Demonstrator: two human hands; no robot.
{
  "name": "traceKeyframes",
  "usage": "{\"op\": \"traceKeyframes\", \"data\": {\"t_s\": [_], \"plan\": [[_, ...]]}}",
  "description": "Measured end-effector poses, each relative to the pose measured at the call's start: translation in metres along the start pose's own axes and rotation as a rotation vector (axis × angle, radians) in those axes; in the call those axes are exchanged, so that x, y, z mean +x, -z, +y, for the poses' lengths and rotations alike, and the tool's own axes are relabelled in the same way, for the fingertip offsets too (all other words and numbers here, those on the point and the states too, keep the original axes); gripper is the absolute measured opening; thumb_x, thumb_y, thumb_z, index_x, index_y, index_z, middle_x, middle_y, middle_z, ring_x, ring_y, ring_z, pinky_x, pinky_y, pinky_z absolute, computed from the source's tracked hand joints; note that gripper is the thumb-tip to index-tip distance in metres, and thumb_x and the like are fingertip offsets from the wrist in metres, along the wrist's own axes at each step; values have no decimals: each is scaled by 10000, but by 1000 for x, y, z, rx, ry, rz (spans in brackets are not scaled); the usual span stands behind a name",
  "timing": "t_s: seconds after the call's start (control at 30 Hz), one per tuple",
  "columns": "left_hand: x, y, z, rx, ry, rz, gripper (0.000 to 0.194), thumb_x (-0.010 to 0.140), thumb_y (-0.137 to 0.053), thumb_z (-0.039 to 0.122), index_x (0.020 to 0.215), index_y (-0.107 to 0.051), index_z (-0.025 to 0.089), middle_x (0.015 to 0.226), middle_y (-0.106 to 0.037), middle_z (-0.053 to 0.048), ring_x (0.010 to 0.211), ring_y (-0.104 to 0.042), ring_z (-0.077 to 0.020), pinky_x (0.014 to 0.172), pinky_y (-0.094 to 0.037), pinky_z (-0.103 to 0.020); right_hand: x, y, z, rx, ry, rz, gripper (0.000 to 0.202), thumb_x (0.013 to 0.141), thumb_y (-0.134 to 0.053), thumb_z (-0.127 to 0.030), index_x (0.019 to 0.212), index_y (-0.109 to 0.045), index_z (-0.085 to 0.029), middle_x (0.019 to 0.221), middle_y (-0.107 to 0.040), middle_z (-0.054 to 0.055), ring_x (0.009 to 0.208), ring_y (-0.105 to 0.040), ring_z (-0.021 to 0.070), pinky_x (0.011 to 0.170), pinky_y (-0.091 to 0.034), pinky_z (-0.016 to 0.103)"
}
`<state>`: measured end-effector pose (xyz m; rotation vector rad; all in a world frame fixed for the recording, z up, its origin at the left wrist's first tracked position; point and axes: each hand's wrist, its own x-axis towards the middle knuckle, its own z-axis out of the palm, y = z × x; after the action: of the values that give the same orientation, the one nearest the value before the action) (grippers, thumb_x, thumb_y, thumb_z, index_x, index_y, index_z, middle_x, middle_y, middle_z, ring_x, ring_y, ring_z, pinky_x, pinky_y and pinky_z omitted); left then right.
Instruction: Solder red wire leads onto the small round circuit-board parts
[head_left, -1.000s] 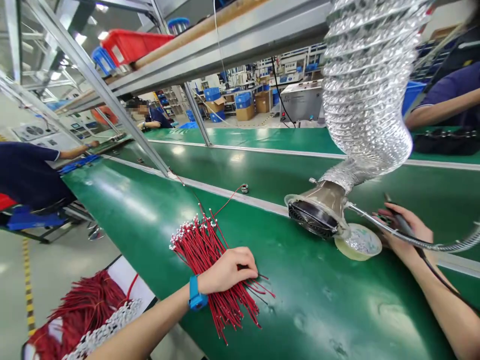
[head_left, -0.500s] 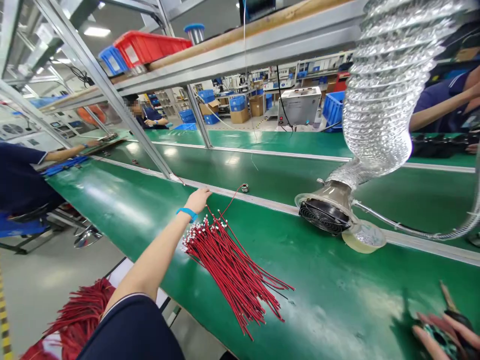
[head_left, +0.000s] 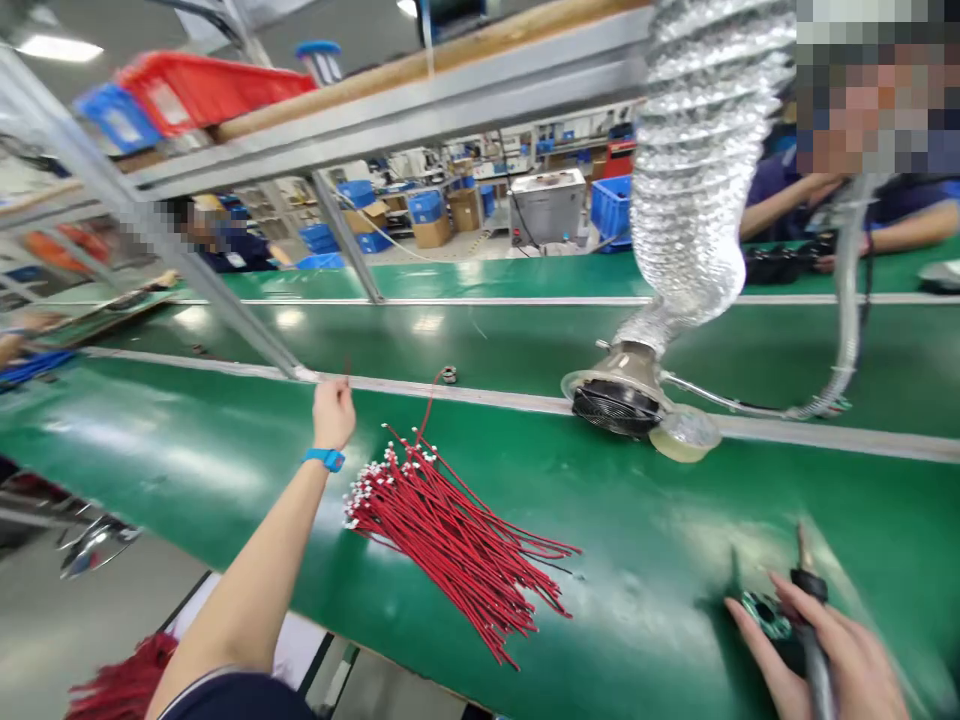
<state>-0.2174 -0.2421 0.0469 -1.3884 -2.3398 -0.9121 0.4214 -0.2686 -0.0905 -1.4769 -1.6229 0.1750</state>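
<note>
My left hand [head_left: 334, 412], a blue band at its wrist, is closed in a pinch by the metal rail. A thin red wire [head_left: 347, 368], blurred, stands up from its fingertips. Right of that hand lies a bundle of red wires [head_left: 457, 535] with white connectors at the far-left ends. One red strand runs near a small round metal piece [head_left: 449, 374] on the rail. At lower right my right hand [head_left: 847, 650] grips a soldering iron [head_left: 814, 640], tip pointing away. A small green ring-shaped circuit board [head_left: 765, 612] sits between its thumb and fingers.
A fume fan [head_left: 616, 408] on a foil duct [head_left: 686, 190] stands at the rail, beside a round translucent container [head_left: 685, 435]. A slanted metal post [head_left: 217, 290] rises at left. More red wires [head_left: 124, 675] lie below the bench edge. Co-workers sit across and at left.
My left hand has moved left, away from the wire bundle, and now pinches near the post. The right hand with the iron and ring board has come further into view.
</note>
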Motion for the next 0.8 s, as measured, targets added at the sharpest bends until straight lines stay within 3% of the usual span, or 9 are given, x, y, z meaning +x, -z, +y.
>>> {"op": "traceKeyframes", "data": {"t_s": [0.1, 0.2, 0.27, 0.37, 0.47, 0.53, 0.63, 0.7, 0.8], "plan": [[6, -15, 15, -80, -110, 29, 169, 1042, -380, 179, 1018, -547, 167, 1162, -625, -149, 1131, -575, -259, 1085, -453, -476, 3, 2, -32, -78, 52, -7, 583, 947, -604, -670, 1293, -684, -209, 1094, -637, 134, 918, -679, 314, 862, -556, 495], [14, -31, 33, -132, -238, -42, 51, 965, -489, 181, 951, -532, 204, 1097, -622, -124, 1110, -574, -266, 1064, -459, -442, 2, -3, -42, -81, 109, -17, 534, 979, -603, -620, 1303, -678, -202, 1090, -636, 117, 911, -688, 264, 828, -557, 413], [20, -39, 40, -137, -280, -68, 84, 906, -547, 158, 864, -508, 220, 981, -613, -98, 1026, -584, -266, 1009, -485, -434, -1, -6, -43, -70, 148, -26, 520, 990, -612, -594, 1320, -674, -198, 1092, -632, 108, 897, -689, 240, 824, -549, 384], [29, -42, 47, -139, -283, 16, 149, 923, -507, 124, 828, -454, 225, 957, -586, -102, 1014, -578, -265, 985, -493, -457, -3, -7, -43, -34, 182, -55, 513, 998, -622, -567, 1348, -665, -195, 1093, -626, 99, 891, -688, 226, 838, -536, 374], [26, -35, 68, -183, -310, 119, 151, 987, -428, 114, 878, -435, 219, 1121, -569, -142, 1111, -575, -247, 967, -514, -433, -2, -8, -45, -13, 179, -59, 483, 991, -646, -531, 1346, -665, -204, 1099, -626, 95, 904, -687, 231, 854, -534, 383], [10, -32, 96, -258, -415, 120, 120, 1021, -421, 129, 940, -461, 209, 1192, -562, -149, 1101, -592, -221, 896, -537, -379, -1, -10, -48, 6, 181, -67, 433, 988, -660, -481, 1330, -667, -214, 1103, -629, 89, 912, -690, 227, 844, -545, 370], [-35, -34, 147, -372, -639, 14, 72, 1036, -478, 153, 1024, -524, 207, 1163, -622, -107, 1066, -623, -199, 889, -537, -348, 0, -14, -52, 49, 182, -115, 368, 997, -649, -390, 1330, -655, -233, 1117, -632, 78, 947, -696, 214, 836, -568, 343], [-75, -42, 180, -377, -816, -161, 74, 1043, -503, 173, 1018, -560, 214, 1084, -662, -71, 1002, -644, -192, 870, -539, -329, 0, -16, -56, 70, 170, -147, 371, 998, -644, -347, 1354, -636, -243, 1148, -629, 79, 993, -696, 213, 854, -578, 340], [-130, -61, 213, -253, -1094, -512, 179, 1091, -489, 267, 953, -581, 199, 930, -652, -49, 791, -623, -181, 702, -509, -302, -1, -17, -59, 76, 128, -155, 398, 990, -658, -325, 1379, -617, -250, 1176, -615, 85, 1024, -690, 218, 873, -589, 353]]}}
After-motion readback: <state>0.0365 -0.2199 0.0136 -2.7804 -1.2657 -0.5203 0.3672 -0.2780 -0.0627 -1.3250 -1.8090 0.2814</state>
